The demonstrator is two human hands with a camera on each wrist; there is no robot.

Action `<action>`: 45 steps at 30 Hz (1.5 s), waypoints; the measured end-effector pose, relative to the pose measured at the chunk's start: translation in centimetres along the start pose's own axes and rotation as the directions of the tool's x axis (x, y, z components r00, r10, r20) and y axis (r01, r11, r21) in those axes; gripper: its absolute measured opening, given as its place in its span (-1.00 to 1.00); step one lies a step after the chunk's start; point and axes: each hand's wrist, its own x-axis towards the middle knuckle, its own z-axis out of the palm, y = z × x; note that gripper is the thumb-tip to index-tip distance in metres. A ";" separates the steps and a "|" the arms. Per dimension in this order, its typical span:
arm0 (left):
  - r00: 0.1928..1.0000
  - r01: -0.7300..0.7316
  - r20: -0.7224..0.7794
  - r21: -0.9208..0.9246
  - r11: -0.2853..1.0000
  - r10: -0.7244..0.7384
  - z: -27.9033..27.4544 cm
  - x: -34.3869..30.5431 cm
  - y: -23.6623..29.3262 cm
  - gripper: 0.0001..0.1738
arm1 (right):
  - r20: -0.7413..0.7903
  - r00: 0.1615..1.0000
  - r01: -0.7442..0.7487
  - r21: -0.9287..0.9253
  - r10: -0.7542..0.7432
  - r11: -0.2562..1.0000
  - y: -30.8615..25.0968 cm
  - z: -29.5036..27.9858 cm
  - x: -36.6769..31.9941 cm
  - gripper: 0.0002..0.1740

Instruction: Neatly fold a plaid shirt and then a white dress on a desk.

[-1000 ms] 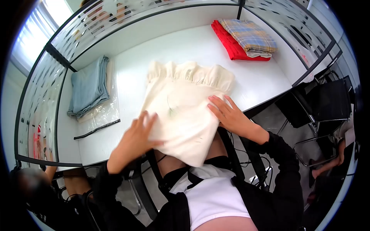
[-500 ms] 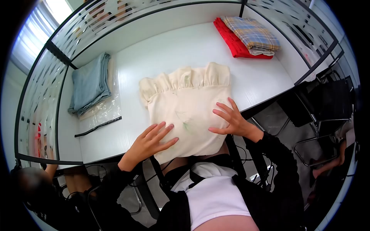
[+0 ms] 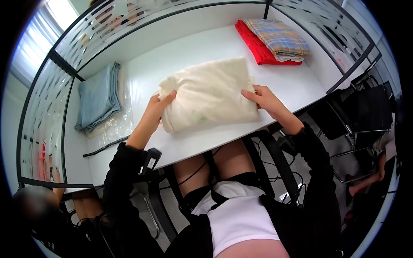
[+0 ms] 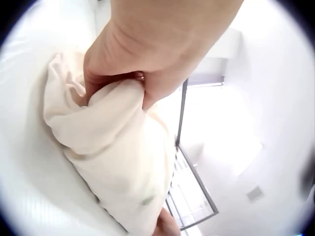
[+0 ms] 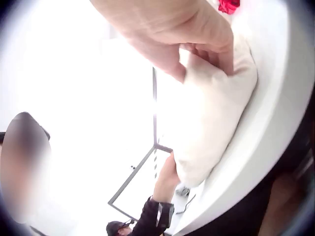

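A cream cloth garment (image 3: 211, 94) with faint green print is folded into a wide bundle near the table's front edge. At the bundle's left end my left hand (image 3: 155, 107) pinches the cloth, thumb on top and fingers tucked behind. My right hand (image 3: 269, 101) grips the opposite end the same way. In the left wrist view, the left hand (image 4: 147, 44) has thumb and fingers closed round a thick fold of the garment (image 4: 113, 132). Seen from the right wrist, the right hand (image 5: 182, 29) holds a rounded corner of the garment (image 5: 209, 113).
Folded light-blue jeans (image 3: 99, 96) lie on a clear plastic bag (image 3: 114, 131) at the left. A plaid folded cloth (image 3: 277, 38) rests on a red one (image 3: 254, 45) at the back right. Low partitions (image 3: 172, 30) enclose the white table. Another person sits at lower left.
The garment's ruffled edge has gone from view as the cloth was folded over into a bundle, further up the table. Both hands went from lying spread on it to gripping its ends.
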 end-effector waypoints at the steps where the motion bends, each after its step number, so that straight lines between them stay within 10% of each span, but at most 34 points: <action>1: 0.997 0.077 -0.020 0.107 0.991 -0.076 -1.1 2.0 -2.3 -0.50 | -0.003 0.999 -0.054 -0.079 0.054 0.995 0.4 -0.5 0.5 -0.54; 9: 0.997 0.062 0.037 0.232 0.971 -0.072 -0.3 0.3 -1.8 -0.31 | -0.035 0.985 -0.169 -0.074 0.167 0.983 -0.1 -0.5 0.0 -0.57; 16: 0.991 -0.136 0.015 -0.027 0.990 0.136 0.5 -2.0 -1.6 -0.35 | 0.019 0.993 0.117 0.122 -0.120 0.986 -0.4 -0.3 -0.8 -0.61; 20: 0.982 -0.159 -0.072 0.178 0.971 0.174 0.8 -2.1 -1.3 -0.39 | 0.005 0.999 0.046 0.018 -0.046 0.999 1.0 -1.4 0.2 -0.70; 24: 0.982 -0.010 -0.118 0.748 0.663 0.148 0.6 -0.9 -1.7 -0.41 | -0.152 0.984 -0.017 -0.610 -0.095 0.792 0.8 -1.7 0.9 -0.72; 29: 0.746 -0.166 0.131 0.986 -0.008 0.653 1.2 -1.7 -0.2 -0.49 | -0.116 0.784 0.182 -0.896 -0.610 0.405 -2.2 0.3 -1.0 -0.69; 30: 0.655 -0.263 0.153 0.964 0.033 0.740 2.5 -1.8 1.1 -0.56 | -0.053 0.661 0.316 -0.885 -0.748 0.341 -2.8 1.1 -1.1 -0.68; 35: 0.645 -0.632 0.203 0.684 0.364 0.737 8.9 0.9 -0.3 -0.54 | 0.189 0.601 0.566 -0.787 -0.776 0.246 -1.5 6.6 2.1 -0.56; 41: 0.788 -0.464 0.370 0.882 0.081 0.493 5.8 2.5 -3.4 -0.47 | 0.360 0.720 0.549 -0.818 -0.593 0.171 1.2 4.9 3.3 -0.31; 45: 0.853 -0.401 0.280 0.892 0.210 0.441 2.9 1.3 -3.9 -0.48 | 0.380 0.744 0.543 -0.824 -0.550 0.164 1.0 4.3 2.8 -0.18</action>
